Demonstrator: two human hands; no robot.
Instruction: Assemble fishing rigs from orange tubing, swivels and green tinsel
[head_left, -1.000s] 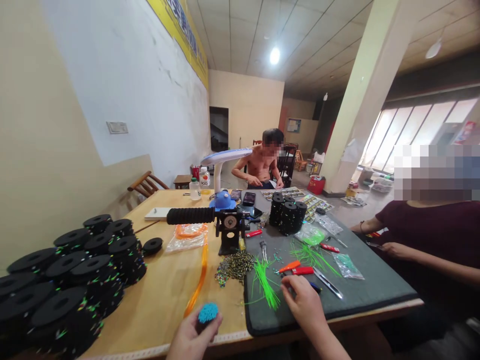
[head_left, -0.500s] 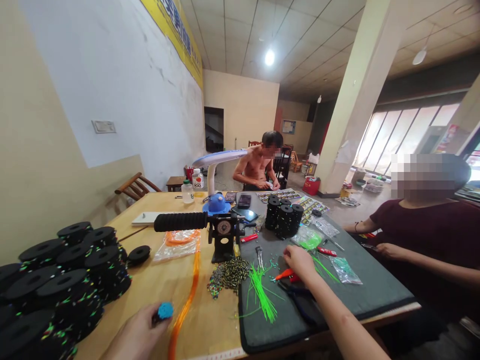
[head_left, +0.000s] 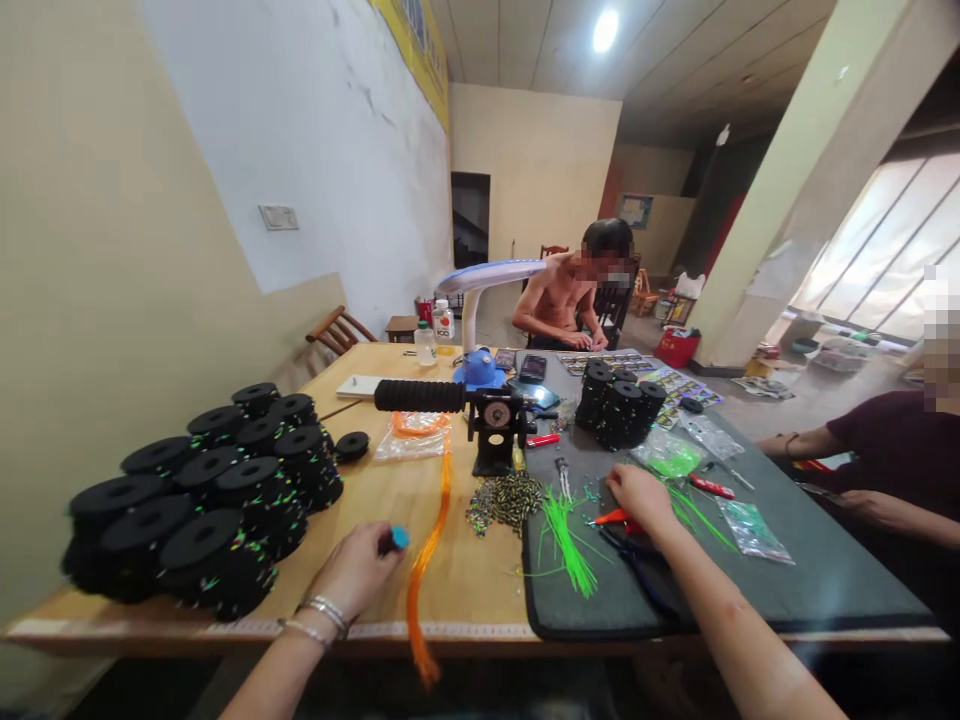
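My left hand [head_left: 358, 562], silver bangles on its wrist, is closed round a small dark object with a bright blue end [head_left: 400, 538], above the bare wood. To its right lies a long bundle of orange strands [head_left: 435, 520]. My right hand [head_left: 637, 495] is over the grey mat [head_left: 720, 590], its fingers bent down beside tiny teal pieces [head_left: 591, 490]; what they pinch is hidden. Close under that hand are an orange-tipped tool [head_left: 611, 517] and dark-handled pliers [head_left: 649, 575]. A bundle of green strands [head_left: 570, 550] lies between the hands, near a heap of small beads [head_left: 510, 500].
Stacked black foam spools [head_left: 202, 500] fill the left of the table. A black clamp device with a padded handle [head_left: 420, 396] and a blue-based lamp [head_left: 480, 370] stand ahead. More spools [head_left: 619, 405] stand on the mat. One person sits opposite, another at the right.
The camera view has swung left and down, so the table edge and more spools show. My left hand still holds the blue-ended object; my right hand stays by the teal pieces.
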